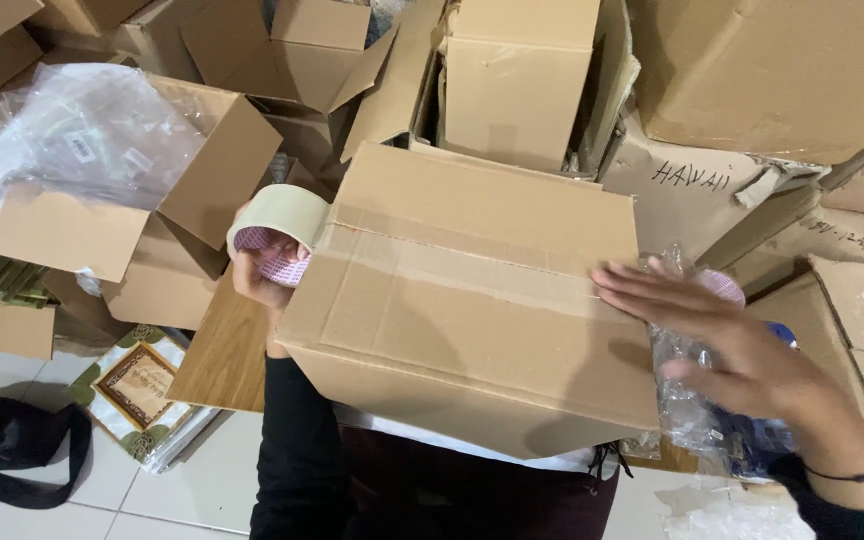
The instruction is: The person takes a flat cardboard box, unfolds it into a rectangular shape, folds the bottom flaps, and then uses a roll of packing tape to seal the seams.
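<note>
Against the lap, a closed cardboard box (472,300) — flaps down, a strip of pale tape (452,265) running across its top seam. At the box's left edge, the left hand (264,268), fingers curled through the core of a tape roll (277,215) and gripping it, the roll touching the box's upper left corner where the strip begins. On the box's right end, the right hand (727,335), flat and released, fingers spread, fingertips resting on the tape's far end; a black band at its wrist. Just right of the box, under that hand, crumpled clear plastic (687,395). Behind the box, a heap of empty cartons (517,75). Left of the box, an open carton (122,240) with clear bags (92,130) spilling out; below that, a wooden board (222,355), a framed picture (137,385) and a black strap (12,450) on the white floor tiles (202,490).
</note>
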